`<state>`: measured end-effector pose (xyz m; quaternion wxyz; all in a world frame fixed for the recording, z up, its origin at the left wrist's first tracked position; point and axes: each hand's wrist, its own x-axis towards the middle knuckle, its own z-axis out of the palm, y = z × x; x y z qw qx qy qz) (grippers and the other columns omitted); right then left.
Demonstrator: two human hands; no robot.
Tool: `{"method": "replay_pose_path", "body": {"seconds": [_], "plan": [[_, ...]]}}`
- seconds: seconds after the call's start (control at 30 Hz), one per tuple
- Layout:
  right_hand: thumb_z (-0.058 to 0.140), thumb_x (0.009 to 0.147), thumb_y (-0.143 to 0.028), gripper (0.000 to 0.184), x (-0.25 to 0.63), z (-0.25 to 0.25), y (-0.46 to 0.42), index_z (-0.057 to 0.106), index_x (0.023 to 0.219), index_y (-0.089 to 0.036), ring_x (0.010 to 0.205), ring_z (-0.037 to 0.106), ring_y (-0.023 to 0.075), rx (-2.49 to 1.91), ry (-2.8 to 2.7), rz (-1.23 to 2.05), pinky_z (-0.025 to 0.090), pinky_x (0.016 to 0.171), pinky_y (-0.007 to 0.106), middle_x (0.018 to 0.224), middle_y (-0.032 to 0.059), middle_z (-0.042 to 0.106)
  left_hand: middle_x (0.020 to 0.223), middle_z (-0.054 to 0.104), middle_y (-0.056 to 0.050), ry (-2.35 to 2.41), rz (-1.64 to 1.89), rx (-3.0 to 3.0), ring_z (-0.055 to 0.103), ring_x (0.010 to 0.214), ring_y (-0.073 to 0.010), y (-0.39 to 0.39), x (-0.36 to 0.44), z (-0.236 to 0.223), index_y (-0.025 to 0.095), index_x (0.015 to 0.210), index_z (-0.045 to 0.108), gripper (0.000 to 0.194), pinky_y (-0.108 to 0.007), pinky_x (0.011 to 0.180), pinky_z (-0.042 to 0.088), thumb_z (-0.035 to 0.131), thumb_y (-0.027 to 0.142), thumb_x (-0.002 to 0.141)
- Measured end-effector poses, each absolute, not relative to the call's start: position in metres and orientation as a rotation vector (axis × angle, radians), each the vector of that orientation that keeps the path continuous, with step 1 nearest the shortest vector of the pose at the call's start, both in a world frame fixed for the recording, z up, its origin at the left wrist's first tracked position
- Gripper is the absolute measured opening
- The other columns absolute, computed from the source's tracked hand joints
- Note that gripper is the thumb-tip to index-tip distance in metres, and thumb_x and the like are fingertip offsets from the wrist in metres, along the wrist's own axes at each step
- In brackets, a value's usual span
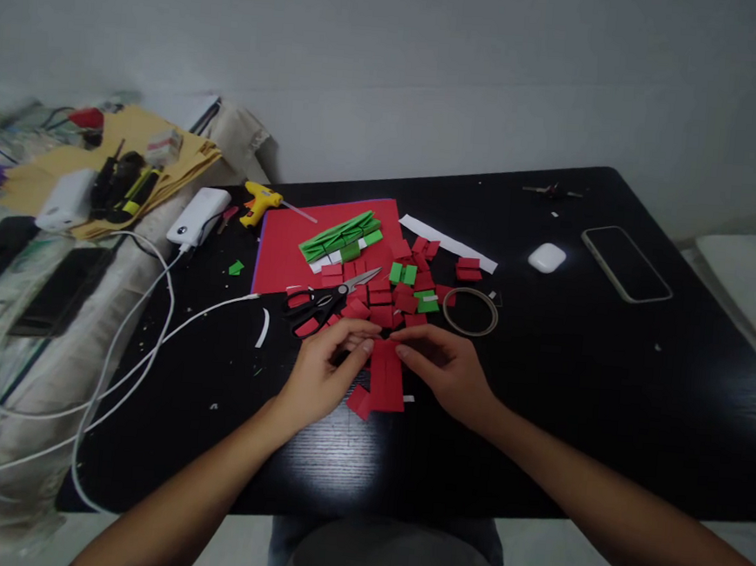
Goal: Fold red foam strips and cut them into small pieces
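A strip of red paper with crease lines lies between my hands near the front of the black table. My left hand pinches its upper left corner between thumb and fingers. At the upper right corner, my right hand pinches the same paper. A small red paper piece rests against the strip's lower left side. Just beyond my fingers spreads a pile of folded red paper pieces, with a few green ones among them. Black-handled scissors lie on the pile's left, their blades slightly apart.
Behind the pile are red sheets, folded green paper and a white strip. A tape roll, white case and phone lie right. Leftward are a yellow glue gun, power bank and looping white cable.
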<state>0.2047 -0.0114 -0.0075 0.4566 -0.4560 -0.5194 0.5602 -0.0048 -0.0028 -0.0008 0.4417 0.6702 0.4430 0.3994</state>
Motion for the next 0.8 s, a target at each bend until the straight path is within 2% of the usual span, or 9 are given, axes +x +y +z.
{"method": "replay_pose_path", "body": {"seconds": [0.2,0.4,0.6,0.8], "plan": [[0.068,0.091,-0.028,0.019,0.2057,-0.0085,-0.0088,0.080,0.105,-0.024,0.099,0.077,0.0218,-1.089,-1.228,1.490,0.063,0.086,0.036,0.108,0.0054,0.081,0.111,0.071,-0.008,1.017,0.937,1.810,0.070,0.096,-0.0179,-0.0017,-0.0094,-0.0006,0.021,0.119,0.070,0.032,-0.032,0.087,0.059,0.055,0.007,0.094],[0.069,0.085,-0.018,0.026,0.2069,-0.0061,-0.0097,0.079,0.108,-0.024,0.101,0.077,0.0215,-1.026,-1.225,1.569,0.061,0.094,0.039,0.111,0.0052,0.081,0.109,0.069,-0.008,1.016,0.955,1.815,0.069,0.095,-0.0177,-0.0003,-0.0080,-0.0004,0.021,0.116,0.070,0.025,-0.032,0.085,0.058,0.058,0.012,0.096],[0.069,0.088,-0.023,0.018,0.2064,-0.0058,-0.0095,0.078,0.103,-0.024,0.099,0.076,0.0208,-1.050,-1.260,1.537,0.060,0.092,0.036,0.105,0.0045,0.080,0.104,0.070,-0.007,0.988,0.988,1.899,0.067,0.088,-0.0159,0.0009,-0.0073,0.0031,0.021,0.110,0.073,0.024,-0.029,0.080,0.057,0.061,0.008,0.093],[0.072,0.089,-0.028,0.015,0.2057,-0.0055,-0.0107,0.077,0.101,-0.022,0.088,0.074,0.0196,-1.068,-1.252,1.540,0.060,0.081,0.033,0.097,0.0042,0.079,0.089,0.071,-0.004,1.014,0.960,1.896,0.066,0.077,-0.0146,0.0007,-0.0072,0.0048,0.019,0.102,0.074,0.014,-0.026,0.071,0.054,0.064,0.013,0.094]]}}
